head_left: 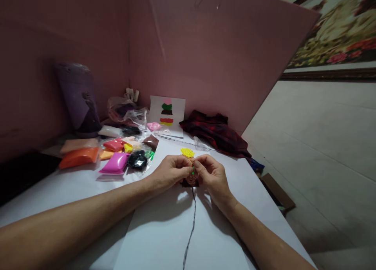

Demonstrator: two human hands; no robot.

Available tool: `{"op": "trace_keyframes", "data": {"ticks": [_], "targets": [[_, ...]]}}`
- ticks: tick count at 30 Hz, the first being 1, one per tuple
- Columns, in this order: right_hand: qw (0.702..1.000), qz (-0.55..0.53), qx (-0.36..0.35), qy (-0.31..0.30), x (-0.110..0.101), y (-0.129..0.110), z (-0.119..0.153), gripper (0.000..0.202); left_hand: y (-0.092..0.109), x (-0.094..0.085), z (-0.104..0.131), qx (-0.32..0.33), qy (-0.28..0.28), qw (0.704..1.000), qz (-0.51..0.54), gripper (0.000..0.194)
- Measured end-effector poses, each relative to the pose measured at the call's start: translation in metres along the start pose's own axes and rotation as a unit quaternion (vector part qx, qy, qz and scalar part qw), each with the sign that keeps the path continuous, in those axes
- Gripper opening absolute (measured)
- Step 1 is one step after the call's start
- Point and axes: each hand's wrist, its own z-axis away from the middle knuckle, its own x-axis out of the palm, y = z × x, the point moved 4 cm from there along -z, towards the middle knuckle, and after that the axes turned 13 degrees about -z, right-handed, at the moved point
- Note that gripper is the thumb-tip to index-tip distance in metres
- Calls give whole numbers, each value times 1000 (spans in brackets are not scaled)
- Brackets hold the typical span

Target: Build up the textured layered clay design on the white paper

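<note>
On a white sheet of paper (164,238) lies a small figure of modelling clay, with a yellow fringed top (187,152), a light brown textured middle (192,179) and a dark brown base. A thin dark twisted strand (190,234) runs from the base toward me. My left hand (173,170) is over the figure's left side, thumb and forefinger pinched together. From the right, my right hand (212,176) meets it in a pinch too. A tiny bit of green clay (193,170) shows between the fingertips of both hands. The fingers partly hide the figure.
Several bags of coloured clay, including a magenta bag (115,163), an orange bag (79,157) and a black bag (137,160), lie at left. Behind them stand a purple container (78,97) and a card with colour patches (154,113). A dark red cloth (214,131) lies at back right.
</note>
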Motion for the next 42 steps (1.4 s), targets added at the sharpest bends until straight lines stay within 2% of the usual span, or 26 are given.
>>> {"op": "trace_keyframes", "data": {"ticks": [7,22,30,34,39,42], "targets": [[999,-13,29,10,-1,3,0,22,0,0,0,6,-7,1000,-1,17],[999,-27,40,2,0,1,0,22,-1,-1,-1,6,-5,1000,-5,21],[996,-80,39,-23,7,-5,0,19,-2,-4,0,25,-30,998,49,39],[993,-97,49,-35,9,-5,1,18,-4,-3,0,21,-42,996,70,37],[996,-65,53,-8,5,-2,2,19,-4,-4,0,20,-33,996,77,31],[996,-66,55,-7,5,-2,1,20,-4,-4,0,24,-33,997,71,35]]}}
